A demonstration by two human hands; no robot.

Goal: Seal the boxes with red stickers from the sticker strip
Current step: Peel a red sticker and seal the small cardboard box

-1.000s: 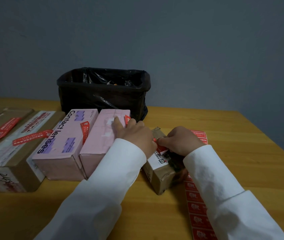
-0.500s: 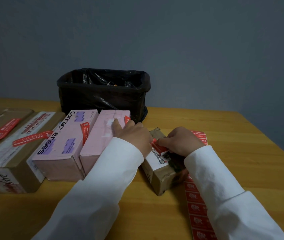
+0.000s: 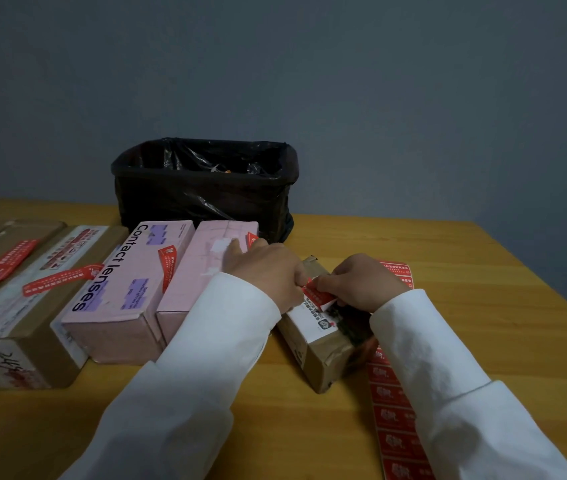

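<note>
Wooden table point(image 3: 448, 271), grey wall point(image 3: 379, 98); both hands point(image 3: 313, 282) pinching red sticker point(image 3: 316, 296)

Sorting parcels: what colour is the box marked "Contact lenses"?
Pale pink box with purple patches, seen in the head view.

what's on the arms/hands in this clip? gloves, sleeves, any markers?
Both arms wear long white sleeves, a plain smooth fabric with soft creases and a seam near each cuff, reaching to the wrists. The left hand and right hand are bare: no gloves. No rings, watch, cables or tracking markers show on the parts in view.
</note>
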